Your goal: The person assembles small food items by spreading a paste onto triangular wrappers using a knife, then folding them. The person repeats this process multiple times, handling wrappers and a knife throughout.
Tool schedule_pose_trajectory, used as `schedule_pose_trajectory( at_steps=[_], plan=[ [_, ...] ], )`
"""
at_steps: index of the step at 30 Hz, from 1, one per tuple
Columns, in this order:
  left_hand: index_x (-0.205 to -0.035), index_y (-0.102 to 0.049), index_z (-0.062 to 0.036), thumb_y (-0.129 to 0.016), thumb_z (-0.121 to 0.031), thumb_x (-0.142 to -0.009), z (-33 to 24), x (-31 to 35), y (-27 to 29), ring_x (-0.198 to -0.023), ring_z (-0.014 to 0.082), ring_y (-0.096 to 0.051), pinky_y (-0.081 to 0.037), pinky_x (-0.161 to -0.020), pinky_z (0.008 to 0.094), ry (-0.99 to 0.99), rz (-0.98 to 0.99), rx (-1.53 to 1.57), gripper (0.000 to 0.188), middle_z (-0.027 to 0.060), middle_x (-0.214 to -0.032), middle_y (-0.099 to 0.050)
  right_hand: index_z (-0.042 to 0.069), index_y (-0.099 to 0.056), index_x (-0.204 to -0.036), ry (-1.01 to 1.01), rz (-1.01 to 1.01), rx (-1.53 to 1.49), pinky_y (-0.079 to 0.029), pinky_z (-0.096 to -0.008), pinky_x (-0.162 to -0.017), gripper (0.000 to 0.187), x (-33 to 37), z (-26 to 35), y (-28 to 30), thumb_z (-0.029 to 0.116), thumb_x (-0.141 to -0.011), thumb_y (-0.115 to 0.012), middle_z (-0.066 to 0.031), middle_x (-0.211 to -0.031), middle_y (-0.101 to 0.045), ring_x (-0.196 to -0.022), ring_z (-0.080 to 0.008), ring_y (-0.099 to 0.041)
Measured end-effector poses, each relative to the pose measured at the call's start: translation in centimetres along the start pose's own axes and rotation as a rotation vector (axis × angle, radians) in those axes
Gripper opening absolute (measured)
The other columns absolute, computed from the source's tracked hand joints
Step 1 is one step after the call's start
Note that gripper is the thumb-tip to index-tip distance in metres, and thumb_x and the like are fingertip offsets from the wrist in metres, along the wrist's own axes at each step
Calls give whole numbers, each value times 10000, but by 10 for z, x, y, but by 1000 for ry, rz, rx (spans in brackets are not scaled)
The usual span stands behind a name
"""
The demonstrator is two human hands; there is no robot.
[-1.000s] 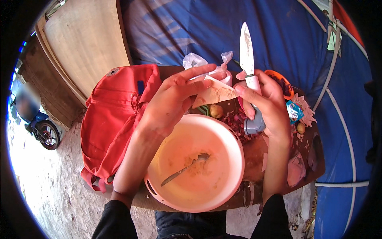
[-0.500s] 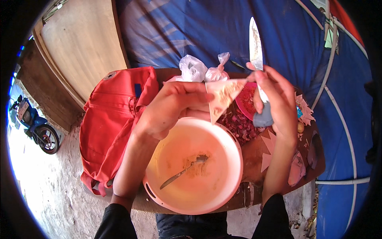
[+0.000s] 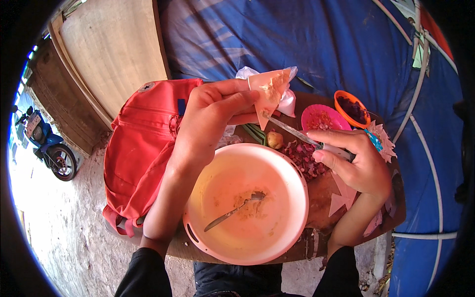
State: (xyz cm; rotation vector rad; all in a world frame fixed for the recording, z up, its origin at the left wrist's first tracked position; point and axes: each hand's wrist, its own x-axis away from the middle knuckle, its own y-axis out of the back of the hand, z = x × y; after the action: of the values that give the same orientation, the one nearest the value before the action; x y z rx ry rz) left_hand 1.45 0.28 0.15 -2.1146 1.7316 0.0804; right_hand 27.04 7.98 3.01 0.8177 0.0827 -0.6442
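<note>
My left hand [image 3: 210,114] pinches a flat, pale triangular piece [image 3: 271,89] by its left side, raised above the far rim of a wide basin. Crumbly yellowish stuff is smeared on the triangle's face. My right hand [image 3: 358,166] is closed around the handle of a knife [image 3: 292,131], whose blade slants up and left. The knife tip meets the triangle's lower corner. Below, the pinkish-white basin [image 3: 302,198] holds a metal spoon [image 3: 227,214] lying aslant, with brownish-yellow residue around its bowl.
A red backpack [image 3: 141,148] lies left of the basin. Beyond it are chopped purplish-red pieces [image 3: 306,163], a yellowish round item [image 3: 275,140], a pink dish [image 3: 339,121], an orange bowl [image 3: 341,95] and a plastic bag [image 3: 287,105]. Pale triangles [image 3: 338,203] lie at right.
The knife has swung from upright to slanting left, its tip now on the triangle. My left hand has raised the triangle slightly; my right hand has moved lower and to the right.
</note>
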Motion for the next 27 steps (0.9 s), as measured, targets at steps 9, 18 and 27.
schedule_pose_trajectory(
  at_steps=[9, 18, 27],
  plan=[
    [-1049, -709, 46, -611, -78, -949, -2, 3, -4, -902, 173, -725, -591, -864, 311, -34, 38, -67, 187, 109, -989, -740, -20, -666, -1234, -113, 36, -53, -451, -217, -550, 342, -1, -3, 4, 60, -903, -693, -52, -784, -709, -580, -40, -542],
    [-1057, -712, 4, -623, -87, -927, -2, 0, 4, -882, 195, -739, -596, -842, 319, 67, 45, -50, 183, 110, -987, -746, -40, -561, -1096, -303, 211, -331, -476, -242, -511, 213, -5, -9, 17, 118, -969, -626, -144, -819, -700, -554, -123, -614],
    [-1037, -729, 12, -620, -113, -927, -4, -4, 7, -857, 163, -723, -563, -864, 295, 50, 9, -30, 199, 102, -939, -745, -24, -552, -1080, -313, 163, -334, -452, -221, -505, 204, 9, -4, 29, 114, -967, -650, -97, -827, -706, -557, -96, -592]
  ],
)
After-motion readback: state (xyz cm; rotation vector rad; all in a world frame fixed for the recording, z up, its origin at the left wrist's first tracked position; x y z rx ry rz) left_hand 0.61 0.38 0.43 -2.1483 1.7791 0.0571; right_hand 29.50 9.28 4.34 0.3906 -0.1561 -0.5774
